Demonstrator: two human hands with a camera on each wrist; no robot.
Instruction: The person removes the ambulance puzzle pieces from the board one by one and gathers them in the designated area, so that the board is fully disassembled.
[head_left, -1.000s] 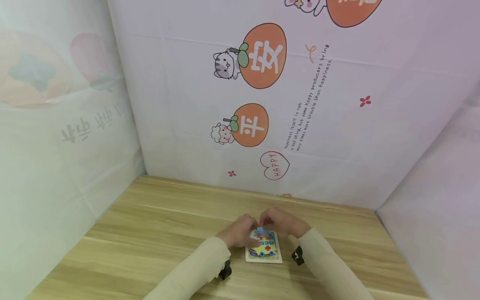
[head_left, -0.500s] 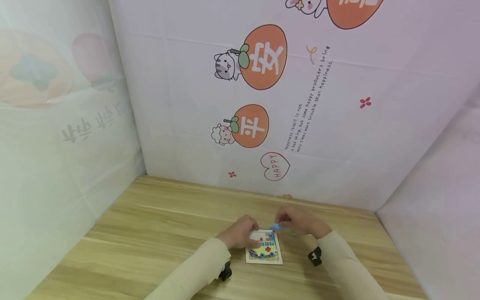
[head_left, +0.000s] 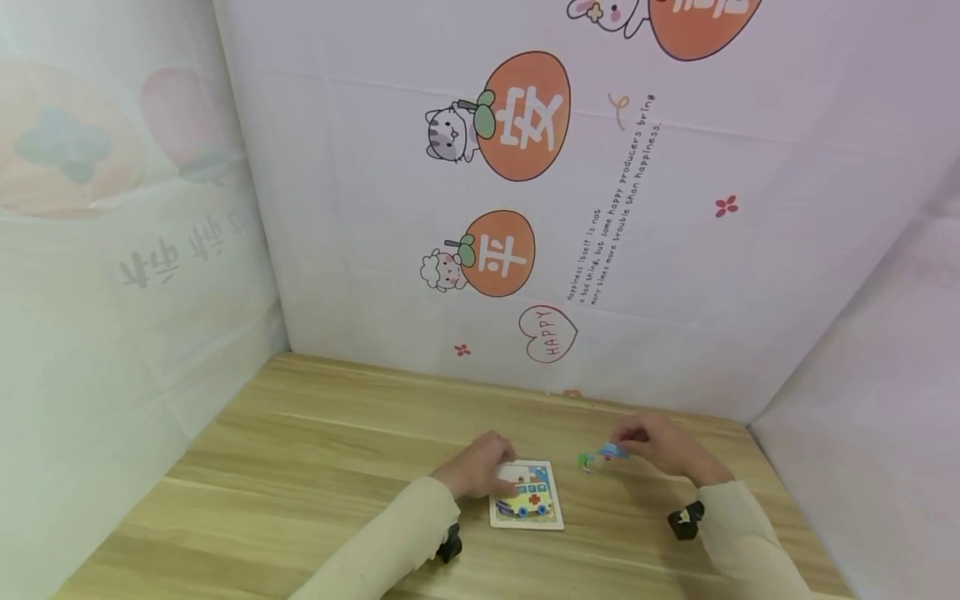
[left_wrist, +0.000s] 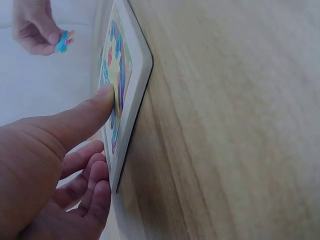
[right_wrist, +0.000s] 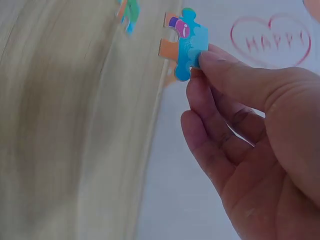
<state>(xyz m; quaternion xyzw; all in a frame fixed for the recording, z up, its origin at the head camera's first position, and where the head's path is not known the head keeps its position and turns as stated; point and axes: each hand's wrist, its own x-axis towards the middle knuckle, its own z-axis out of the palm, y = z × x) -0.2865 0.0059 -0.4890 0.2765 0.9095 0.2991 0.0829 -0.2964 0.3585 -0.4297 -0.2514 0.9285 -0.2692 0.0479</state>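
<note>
In the head view a jigsaw board with a pale frame lies flat on the table, its picture showing a yellow ambulance. Pale backing shows at the picture's upper left. My left hand holds the board's left side; the left wrist view shows its thumb pressing on the picture and its curled fingers against the edge. Right of the board, my right hand pinches a blue jigsaw piece between thumb and fingers, above the table. The piece also has orange and purple parts.
A loose piece with green on it lies on the wooden table, just left of the right hand. White printed sheets stand as walls at the back, left and right.
My right hand has lifted the blue jigsaw piece off the board's top and carried it right, baring pale backing. My left hand has stayed on the board.
</note>
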